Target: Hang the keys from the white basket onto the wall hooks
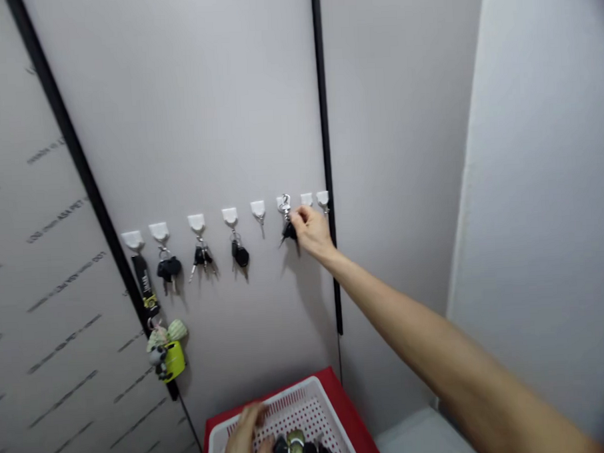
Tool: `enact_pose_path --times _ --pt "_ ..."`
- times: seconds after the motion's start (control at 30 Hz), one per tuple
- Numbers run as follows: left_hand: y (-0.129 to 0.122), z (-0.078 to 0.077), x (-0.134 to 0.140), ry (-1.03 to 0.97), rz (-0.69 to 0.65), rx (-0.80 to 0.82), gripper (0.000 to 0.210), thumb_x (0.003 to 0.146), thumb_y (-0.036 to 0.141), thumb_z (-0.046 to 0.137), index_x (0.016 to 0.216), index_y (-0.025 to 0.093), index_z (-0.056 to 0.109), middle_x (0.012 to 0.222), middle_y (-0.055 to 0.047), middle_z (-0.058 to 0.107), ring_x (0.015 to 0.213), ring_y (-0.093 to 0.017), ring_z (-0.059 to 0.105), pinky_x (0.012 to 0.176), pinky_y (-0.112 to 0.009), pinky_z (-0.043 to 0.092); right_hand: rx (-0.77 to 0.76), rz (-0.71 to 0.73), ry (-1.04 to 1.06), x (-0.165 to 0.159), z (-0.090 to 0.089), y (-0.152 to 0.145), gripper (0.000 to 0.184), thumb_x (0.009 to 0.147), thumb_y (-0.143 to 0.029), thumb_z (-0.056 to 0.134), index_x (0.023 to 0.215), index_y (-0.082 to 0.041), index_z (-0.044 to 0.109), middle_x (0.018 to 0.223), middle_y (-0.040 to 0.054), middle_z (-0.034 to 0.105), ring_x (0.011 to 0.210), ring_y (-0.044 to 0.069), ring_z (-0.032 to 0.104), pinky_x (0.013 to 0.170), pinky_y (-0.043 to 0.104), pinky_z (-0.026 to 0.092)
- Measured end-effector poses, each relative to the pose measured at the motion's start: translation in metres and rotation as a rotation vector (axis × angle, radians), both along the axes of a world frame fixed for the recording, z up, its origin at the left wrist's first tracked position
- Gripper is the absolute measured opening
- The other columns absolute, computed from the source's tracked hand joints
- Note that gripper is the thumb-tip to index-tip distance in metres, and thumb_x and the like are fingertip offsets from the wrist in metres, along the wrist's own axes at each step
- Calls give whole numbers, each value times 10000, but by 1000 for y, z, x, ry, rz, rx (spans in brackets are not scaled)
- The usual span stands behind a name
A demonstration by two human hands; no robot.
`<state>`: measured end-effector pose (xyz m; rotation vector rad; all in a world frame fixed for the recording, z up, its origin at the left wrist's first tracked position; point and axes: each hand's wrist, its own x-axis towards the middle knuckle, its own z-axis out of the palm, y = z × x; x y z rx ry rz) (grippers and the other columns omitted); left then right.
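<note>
My right hand (311, 233) is raised to a row of white hooks, its fingers pinched on a bunch of keys (289, 231) with black heads. The metal clasp (284, 204) of this bunch sits at a white hook; whether it is caught on the hook I cannot tell. Low in view, my left hand (245, 442) rests over the left side of a white perforated basket (324, 402), thumb and fingers apart. Beside its thumb, inside the basket, lies a pile of keys (302, 450) with dark heads. The picture's lower edge cuts off part of the pile.
More key bunches (202, 256) hang along the grey panel, and a key ring with a lime-green tag (174, 360) dangles at the left. Black vertical strips (323, 119) border the panel. Under the basket is a red surface (353, 418). A white wall (540, 176) stands right.
</note>
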<state>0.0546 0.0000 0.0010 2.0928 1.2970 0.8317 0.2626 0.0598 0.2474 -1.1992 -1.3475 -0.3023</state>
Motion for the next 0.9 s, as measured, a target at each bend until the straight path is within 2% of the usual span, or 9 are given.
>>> enact_pose_path --times 0.13,0.23,0.33,0.4,0.47,0.6,0.7,0.8,0.9 --pt "27 79 -4 -217 57 152 332 623 261 422 930 144 474 889 -77 538 805 -155 508 706 -283 414 31 178 2 -13 10 -13 164 678 -282 357 573 -168 411 528 -39 409 506 74 386 506 187 304" --pt "49 139 -5 -364 217 322 360 637 254 427 982 152 416 902 -70 505 799 -142 496 687 -281 412 -139 306 34 -15 -17 -20 166 657 -299 389 550 -172 390 477 -51 394 458 73 378 460 189 303" --pt "64 179 -7 -430 380 529 370 625 237 453 986 176 396 953 -62 454 829 -143 472 679 -272 408 -170 280 299 -1 -39 -16 189 659 -332 374 554 -175 388 432 -58 394 396 73 374 396 188 295" --pt "69 194 -7 -402 436 618 379 615 221 464 984 174 392 971 -62 427 823 -143 468 691 -278 403 -93 272 447 11 -35 -10 180 650 -339 383 573 -177 392 445 -57 424 380 69 385 373 185 301" --pt "70 203 -7 -355 481 659 391 615 217 462 994 165 380 963 -66 420 785 -138 478 698 -285 401 -26 320 486 18 -15 -7 170 646 -339 392 595 -177 395 476 -53 454 373 64 402 358 180 309" --pt "69 219 -6 -214 547 817 407 621 234 460 1012 167 367 986 -72 414 836 -160 463 745 -299 373 64 428 345 8 36 -10 155 656 -308 402 591 -167 404 495 -45 463 382 52 424 366 169 328" --pt "71 227 -7 -27 588 858 463 598 277 486 1031 166 363 1010 -89 435 943 -220 412 788 -359 326 -22 497 265 -7 53 -13 141 674 -282 384 596 -165 398 477 -49 450 376 47 410 361 161 318" --pt "76 228 -10 102 561 699 456 601 296 471 1028 165 383 889 -92 526 858 -241 474 734 -384 344 -324 577 89 -21 23 -17 138 674 -264 387 581 -163 391 446 -60 407 376 49 384 364 163 301" --pt "83 226 -14 29 486 542 327 614 252 432 928 170 473 783 -67 569 753 -198 518 672 -316 378 -617 636 -142 -33 -56 -26 137 662 -217 392 539 -156 382 439 -65 339 398 42 325 387 163 271"
